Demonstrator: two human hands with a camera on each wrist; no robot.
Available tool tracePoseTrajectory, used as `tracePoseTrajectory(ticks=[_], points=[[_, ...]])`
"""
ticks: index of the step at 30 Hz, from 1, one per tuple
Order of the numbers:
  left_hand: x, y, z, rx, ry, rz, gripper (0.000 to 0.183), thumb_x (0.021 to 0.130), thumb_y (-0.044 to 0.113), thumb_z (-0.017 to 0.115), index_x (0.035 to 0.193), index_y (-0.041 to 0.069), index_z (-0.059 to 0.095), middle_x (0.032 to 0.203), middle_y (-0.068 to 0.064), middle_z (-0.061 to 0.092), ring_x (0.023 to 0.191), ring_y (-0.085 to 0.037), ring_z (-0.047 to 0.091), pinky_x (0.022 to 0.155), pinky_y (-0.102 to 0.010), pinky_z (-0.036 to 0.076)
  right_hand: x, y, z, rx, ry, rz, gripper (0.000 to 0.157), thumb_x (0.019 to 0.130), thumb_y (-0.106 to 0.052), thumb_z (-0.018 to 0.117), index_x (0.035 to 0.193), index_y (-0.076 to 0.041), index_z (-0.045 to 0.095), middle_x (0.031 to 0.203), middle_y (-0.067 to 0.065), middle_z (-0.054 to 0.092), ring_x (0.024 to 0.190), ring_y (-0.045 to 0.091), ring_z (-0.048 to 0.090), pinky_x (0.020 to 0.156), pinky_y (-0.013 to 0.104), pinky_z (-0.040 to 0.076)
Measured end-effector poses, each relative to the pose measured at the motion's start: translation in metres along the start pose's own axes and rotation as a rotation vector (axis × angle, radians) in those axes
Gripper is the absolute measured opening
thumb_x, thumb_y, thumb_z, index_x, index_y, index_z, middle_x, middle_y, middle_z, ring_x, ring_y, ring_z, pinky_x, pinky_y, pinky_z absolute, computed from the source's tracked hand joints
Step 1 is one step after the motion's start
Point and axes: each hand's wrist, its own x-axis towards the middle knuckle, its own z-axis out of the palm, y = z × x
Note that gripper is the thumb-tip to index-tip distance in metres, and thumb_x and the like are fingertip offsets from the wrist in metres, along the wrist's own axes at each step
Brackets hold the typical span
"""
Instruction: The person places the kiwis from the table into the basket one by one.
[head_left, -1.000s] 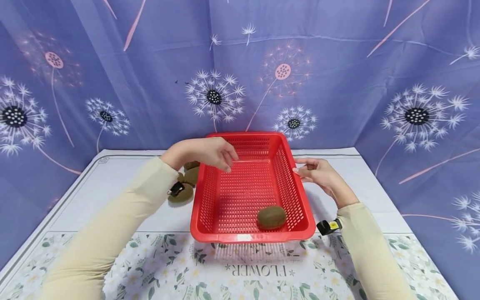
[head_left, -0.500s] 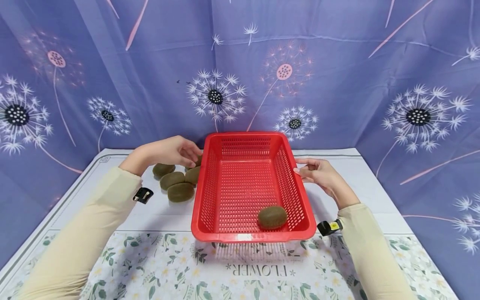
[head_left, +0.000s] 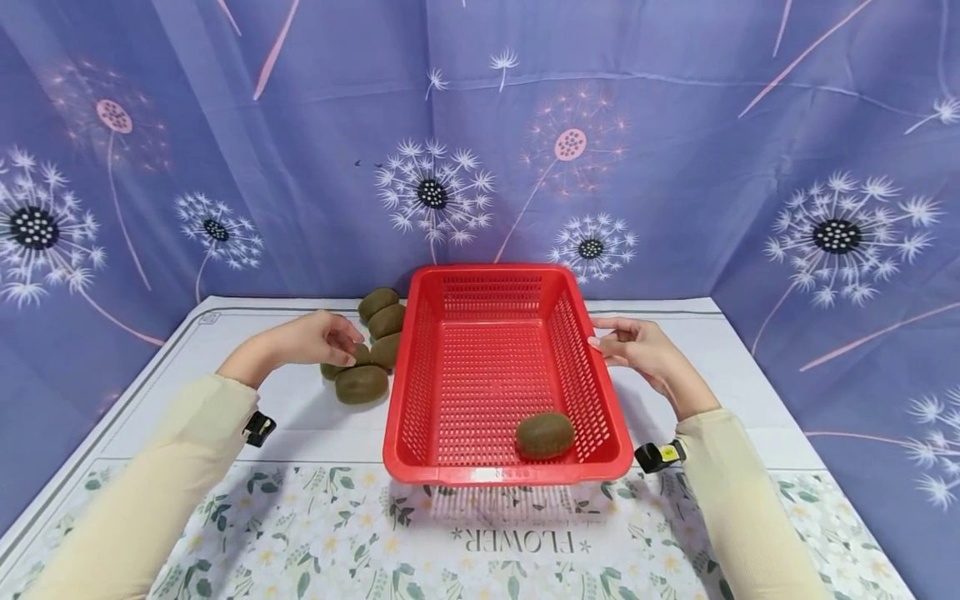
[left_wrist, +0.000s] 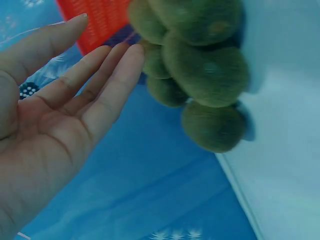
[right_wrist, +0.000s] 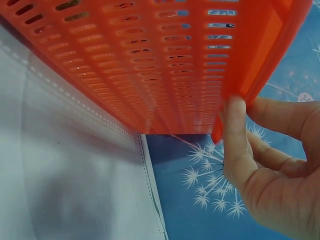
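At lower centre of the frame, the basket is holding one kiwi. Right of centre, the right hand is pinching the basket's edge. Left of centre, the left hand is hovering empty, fingers relaxed, by the other kiwis, probably selecting one, next needing to curl round it.

The counter wears a smooth cover, white over its far part and printed with green leaves and pale blossoms in a floral band along the six o'clock side, where the lettering "FLOWER" stands upside down to the head view. A red basket stands at its middle. From the basket, brown kiwis lie clustered between nine and ten o'clock, just beside its wall.
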Motion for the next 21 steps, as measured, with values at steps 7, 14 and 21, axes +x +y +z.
tracePoseTrajectory(ticks=[7, 14, 21], points=[[-0.003, -0.016, 0.01, -0.018, 0.023, -0.044, 0.036, 0.081, -0.004, 0.069, 0.112, -0.019, 0.057, 0.098, -0.025, 0.064, 0.088, -0.026, 0.063, 0.073, -0.032, 0.054, -0.001, 0.001, 0.0, -0.007, -0.002, -0.009, 0.055, 0.093, -0.004, 0.061, 0.138, 0.014, 0.038, 0.085, -0.001, 0.063, 0.075, 0.006, 0.064, 0.074, 0.024, 0.055], [-0.003, -0.024, 0.019, -0.028, 0.026, -0.056, 0.035, 0.078, -0.01, 0.067, 0.11, -0.019, 0.058, 0.096, -0.023, 0.065, 0.086, -0.025, 0.064, 0.073, -0.031, 0.054, -0.001, 0.0, 0.0, -0.019, -0.007, -0.009, 0.056, 0.093, -0.006, 0.062, 0.139, 0.013, 0.038, 0.086, -0.001, 0.063, 0.076, 0.007, 0.064, 0.074, 0.024, 0.055], [-0.007, -0.032, 0.024, 0.003, 0.054, -0.03, 0.03, 0.076, -0.008, 0.07, 0.103, -0.017, 0.061, 0.089, -0.02, 0.067, 0.08, -0.024, 0.065, 0.069, -0.028, 0.053, 0.0, 0.001, 0.0, -0.009, -0.006, -0.012, 0.055, 0.093, -0.005, 0.061, 0.138, 0.014, 0.038, 0.085, -0.002, 0.063, 0.077, 0.005, 0.063, 0.075, 0.024, 0.055]])
